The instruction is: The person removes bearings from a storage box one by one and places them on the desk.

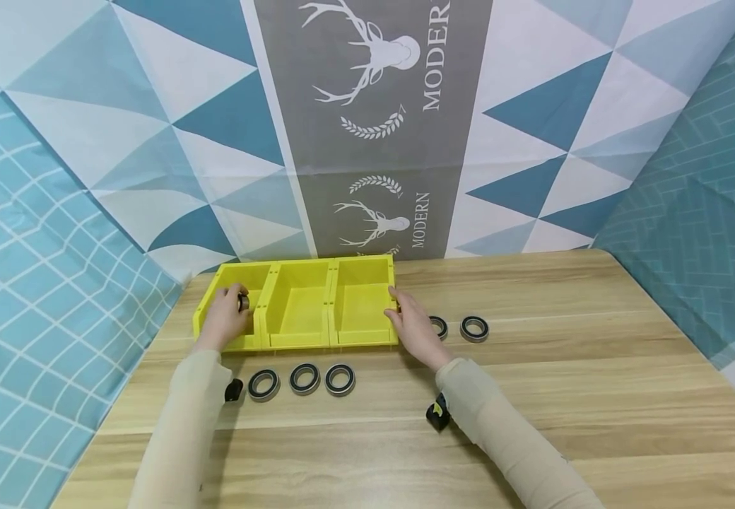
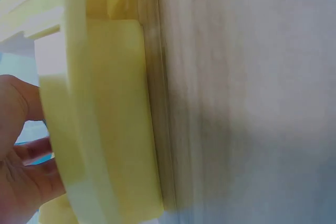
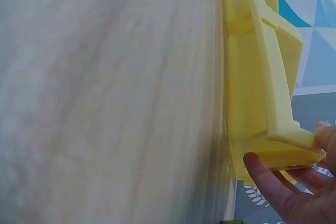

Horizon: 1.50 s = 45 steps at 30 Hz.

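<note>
My left hand (image 1: 224,318) reaches into the left compartment of a yellow three-compartment bin (image 1: 331,339) and pinches a ball bearing (image 1: 243,302) there. In the left wrist view the bin's front wall hides the bearing and part of the fingers. At the bin's right end, my right hand (image 1: 415,326) holds the side wall, with its thumb and fingers about the rim in the right wrist view. The middle and right compartments show bare floors. Three bearings lie in front of the bin: a left one (image 1: 263,385), a middle one (image 1: 304,379) and a right one (image 1: 340,379).
Right of the bin lie two more bearings, one (image 1: 474,329) in full view and one (image 1: 439,326) partly behind the right hand. The wooden table (image 1: 533,396) meets a patterned cloth backdrop (image 1: 380,141) behind the bin. Blue cloth (image 1: 37,283) borders the left side.
</note>
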Tool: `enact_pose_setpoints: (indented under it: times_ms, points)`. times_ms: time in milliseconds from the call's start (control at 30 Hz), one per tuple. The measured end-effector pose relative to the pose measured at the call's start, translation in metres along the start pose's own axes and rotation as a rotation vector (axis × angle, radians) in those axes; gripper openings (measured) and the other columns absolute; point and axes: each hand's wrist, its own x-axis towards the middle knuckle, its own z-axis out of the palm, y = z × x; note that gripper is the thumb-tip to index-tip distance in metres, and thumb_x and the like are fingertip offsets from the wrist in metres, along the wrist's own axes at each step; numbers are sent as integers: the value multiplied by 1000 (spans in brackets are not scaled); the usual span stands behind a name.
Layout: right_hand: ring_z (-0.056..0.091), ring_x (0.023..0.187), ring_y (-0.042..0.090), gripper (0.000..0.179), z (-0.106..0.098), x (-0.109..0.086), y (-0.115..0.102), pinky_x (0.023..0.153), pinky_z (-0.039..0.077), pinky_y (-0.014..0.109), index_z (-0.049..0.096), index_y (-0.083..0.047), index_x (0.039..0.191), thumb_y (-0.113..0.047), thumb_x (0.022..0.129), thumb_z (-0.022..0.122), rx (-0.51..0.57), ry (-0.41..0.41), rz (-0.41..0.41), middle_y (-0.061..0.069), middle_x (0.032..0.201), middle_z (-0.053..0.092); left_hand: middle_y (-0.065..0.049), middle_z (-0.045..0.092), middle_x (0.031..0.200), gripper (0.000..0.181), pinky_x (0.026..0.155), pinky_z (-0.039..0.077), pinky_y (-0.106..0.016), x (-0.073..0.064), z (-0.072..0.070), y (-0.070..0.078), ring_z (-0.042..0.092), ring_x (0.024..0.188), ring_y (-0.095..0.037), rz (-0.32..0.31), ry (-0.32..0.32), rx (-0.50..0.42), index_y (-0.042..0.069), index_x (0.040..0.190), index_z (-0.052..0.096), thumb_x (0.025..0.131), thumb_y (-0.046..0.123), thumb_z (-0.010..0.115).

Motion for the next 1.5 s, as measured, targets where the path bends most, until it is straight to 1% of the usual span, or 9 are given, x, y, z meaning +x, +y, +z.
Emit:
enact_pose_setpoints:
  times_ms: [233,467,667,867,1033,1133,1267,1400,1500]
  points:
    - [36,130,26,50,0,-1,0,107,30,40,31,-10,141,-25,95,46,-1,-13,11,11,141,38,-29,37,117,34,86,35,-59,-18,-7,5,35,108,-46,12,136,-17,1,114,45,83,6,61]
    - [36,130,25,51,0,-1,0,107,30,40,31,-10,141,-26,96,45,1,-14,11,11,141,38,-27,36,111,34,80,34,-55,-37,-11,14,29,106,-42,42,266,-10,2,107,48,78,6,65]
    - [36,130,26,51,1,0,-1,106,30,40,31,-9,141,-26,96,45,5,-15,1,12,141,38,-26,32,107,32,74,33,-51,-54,-14,22,27,102,-40,33,314,-8,2,100,49,73,2,64]
    - [36,130,25,51,0,0,-1,107,29,40,31,-10,142,-26,95,45,2,-17,12,10,142,37,-25,32,107,33,70,34,-50,-70,-16,29,26,101,-40,-19,284,25,4,99,48,69,2,63]
    - [36,130,27,51,-1,-1,1,107,29,41,31,-9,141,-24,95,46,8,-9,4,12,141,37,-25,35,102,36,69,34,-49,-83,-13,31,27,97,-40,-12,238,53,2,97,48,67,4,66]
    - [36,130,27,51,-1,-1,1,107,29,41,31,-8,141,-23,95,47,12,-10,2,13,141,37,-24,36,98,38,68,33,-48,-89,-10,30,28,94,-39,-28,195,60,1,97,48,66,5,68]
    - [35,130,27,50,0,-1,0,107,29,41,31,-7,141,-23,95,46,18,-17,-2,13,141,37,-23,35,98,39,65,34,-45,-96,-5,28,29,91,-38,-82,120,66,1,98,48,66,10,69]
    - [36,130,26,50,1,-1,1,106,30,40,32,-8,141,-24,95,47,9,-13,4,13,141,37,-22,36,98,41,63,35,-41,-98,-1,27,32,87,-37,-112,49,74,2,99,48,68,17,70]
    - [36,130,27,50,0,0,1,106,30,41,32,-7,140,-23,95,47,4,-6,-1,13,141,37,-22,38,96,41,64,35,-41,-97,0,26,35,85,-37,-107,14,79,1,97,49,67,17,71]
